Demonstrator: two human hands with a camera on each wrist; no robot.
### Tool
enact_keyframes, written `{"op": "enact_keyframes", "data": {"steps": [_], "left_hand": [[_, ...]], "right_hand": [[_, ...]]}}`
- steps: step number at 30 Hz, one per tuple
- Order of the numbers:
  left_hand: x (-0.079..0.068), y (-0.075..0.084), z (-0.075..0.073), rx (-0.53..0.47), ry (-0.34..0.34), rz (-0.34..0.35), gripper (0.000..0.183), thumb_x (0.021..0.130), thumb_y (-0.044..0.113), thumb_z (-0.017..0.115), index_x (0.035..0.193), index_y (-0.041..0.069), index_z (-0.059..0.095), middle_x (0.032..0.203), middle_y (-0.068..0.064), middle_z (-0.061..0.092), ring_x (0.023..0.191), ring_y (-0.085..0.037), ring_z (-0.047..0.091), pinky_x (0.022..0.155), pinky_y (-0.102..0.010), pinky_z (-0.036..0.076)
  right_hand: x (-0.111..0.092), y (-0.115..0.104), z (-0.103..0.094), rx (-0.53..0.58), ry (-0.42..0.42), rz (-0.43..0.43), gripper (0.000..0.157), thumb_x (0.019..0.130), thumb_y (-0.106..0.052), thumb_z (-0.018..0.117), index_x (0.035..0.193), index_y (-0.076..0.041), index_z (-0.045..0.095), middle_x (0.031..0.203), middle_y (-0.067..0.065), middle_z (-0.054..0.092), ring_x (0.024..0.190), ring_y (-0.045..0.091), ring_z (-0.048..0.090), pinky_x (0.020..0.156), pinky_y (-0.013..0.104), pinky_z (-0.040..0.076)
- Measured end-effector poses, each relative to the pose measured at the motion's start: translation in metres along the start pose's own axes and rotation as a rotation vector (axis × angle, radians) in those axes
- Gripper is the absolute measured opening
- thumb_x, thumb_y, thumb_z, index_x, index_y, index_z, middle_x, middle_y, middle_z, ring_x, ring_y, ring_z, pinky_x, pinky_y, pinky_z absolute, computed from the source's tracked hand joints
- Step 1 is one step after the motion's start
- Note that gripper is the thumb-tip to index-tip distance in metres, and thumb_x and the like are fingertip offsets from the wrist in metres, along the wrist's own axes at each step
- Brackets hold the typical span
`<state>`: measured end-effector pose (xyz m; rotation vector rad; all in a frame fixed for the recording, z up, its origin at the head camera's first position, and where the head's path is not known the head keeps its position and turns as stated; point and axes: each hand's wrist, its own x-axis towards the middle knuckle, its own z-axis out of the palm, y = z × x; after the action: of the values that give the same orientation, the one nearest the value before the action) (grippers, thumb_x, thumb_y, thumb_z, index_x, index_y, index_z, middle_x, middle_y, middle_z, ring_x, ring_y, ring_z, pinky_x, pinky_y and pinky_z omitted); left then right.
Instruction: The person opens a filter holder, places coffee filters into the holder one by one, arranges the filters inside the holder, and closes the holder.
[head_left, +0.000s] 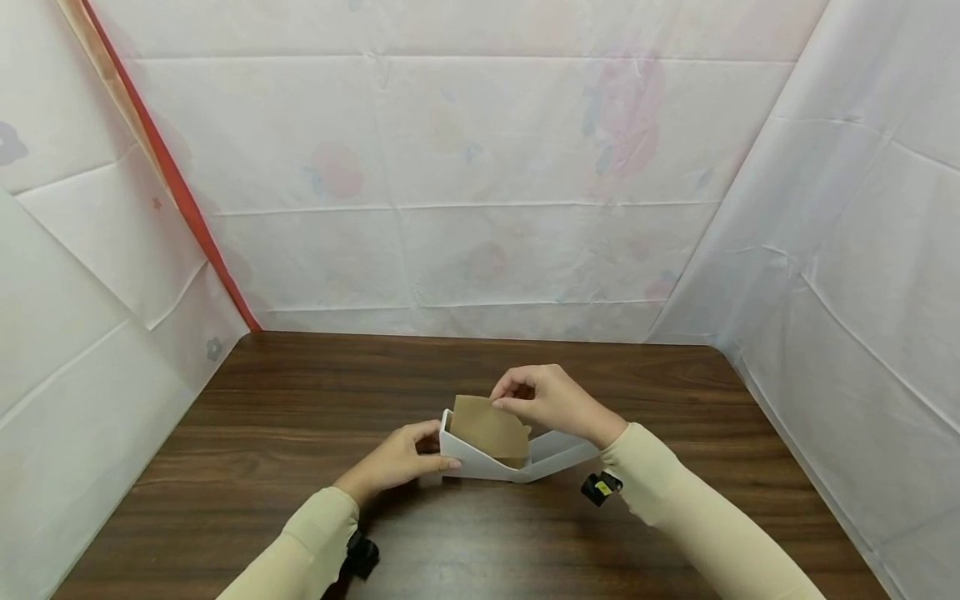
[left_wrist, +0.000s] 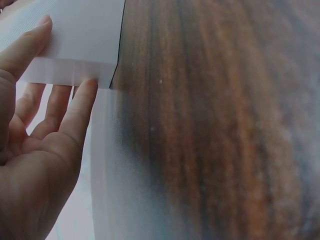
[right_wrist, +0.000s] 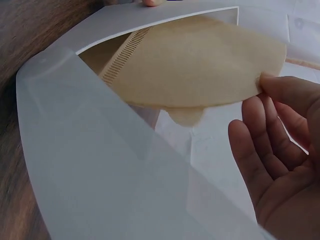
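Observation:
A white box [head_left: 480, 465] with its lid [head_left: 566, 452] folded open to the right stands on the table. Brown paper coffee filters [head_left: 489, 427] stick up out of it; the right wrist view shows a crimped seam and a rounded tab on the paper. My right hand [head_left: 551, 400] pinches a coffee filter [right_wrist: 210, 65] at its upper corner between thumb and fingers. At the box's left end, my left hand [head_left: 401, 460] grips the box, thumb on the front wall and fingers round the end. In the left wrist view its fingertips [left_wrist: 89, 87] touch the box wall [left_wrist: 85, 37].
The dark wood-grain table [head_left: 315, 383] runs back to a white patterned cloth [head_left: 465, 167]. More white cloth [head_left: 862, 292] hangs along both sides, with a red strip [head_left: 176, 175] at the left corner. Each wrist carries a small black camera [head_left: 600, 487].

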<state>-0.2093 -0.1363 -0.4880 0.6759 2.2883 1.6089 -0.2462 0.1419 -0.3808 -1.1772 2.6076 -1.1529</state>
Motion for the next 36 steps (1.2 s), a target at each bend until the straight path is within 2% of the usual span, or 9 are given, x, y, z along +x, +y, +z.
{"op": "enact_keyframes", "data": {"steps": [14, 22, 36], "left_hand": [[0.001, -0.004, -0.001, 0.018, 0.0, 0.008, 0.038, 0.089, 0.024, 0.079, 0.122, 0.011, 0.066, 0.106, -0.001, 0.071, 0.098, -0.019, 0.067, 0.081, -0.031, 0.054], [0.0, -0.003, -0.001, 0.011, -0.007, -0.013, 0.039, 0.089, 0.024, 0.079, 0.124, 0.013, 0.065, 0.108, -0.002, 0.07, 0.099, -0.022, 0.066, 0.081, -0.032, 0.054], [0.001, -0.004, -0.001, 0.001, -0.013, -0.023, 0.04, 0.09, 0.023, 0.079, 0.125, 0.012, 0.064, 0.109, -0.003, 0.07, 0.1, -0.022, 0.066, 0.081, -0.032, 0.054]], "right_hand": [[0.001, -0.001, 0.007, -0.032, -0.062, -0.014, 0.003, 0.095, -0.017, 0.072, 0.097, -0.016, 0.073, 0.081, -0.007, 0.069, 0.068, 0.005, 0.059, 0.061, 0.026, 0.051], [0.002, -0.002, 0.011, -0.039, -0.139, 0.009, 0.004, 0.097, -0.012, 0.069, 0.099, -0.014, 0.073, 0.079, -0.003, 0.068, 0.061, 0.007, 0.056, 0.057, 0.025, 0.049], [0.001, -0.006, 0.019, -0.086, -0.156, 0.017, 0.004, 0.097, -0.01, 0.069, 0.098, -0.01, 0.073, 0.082, -0.001, 0.07, 0.064, 0.004, 0.056, 0.058, 0.023, 0.049]]}}
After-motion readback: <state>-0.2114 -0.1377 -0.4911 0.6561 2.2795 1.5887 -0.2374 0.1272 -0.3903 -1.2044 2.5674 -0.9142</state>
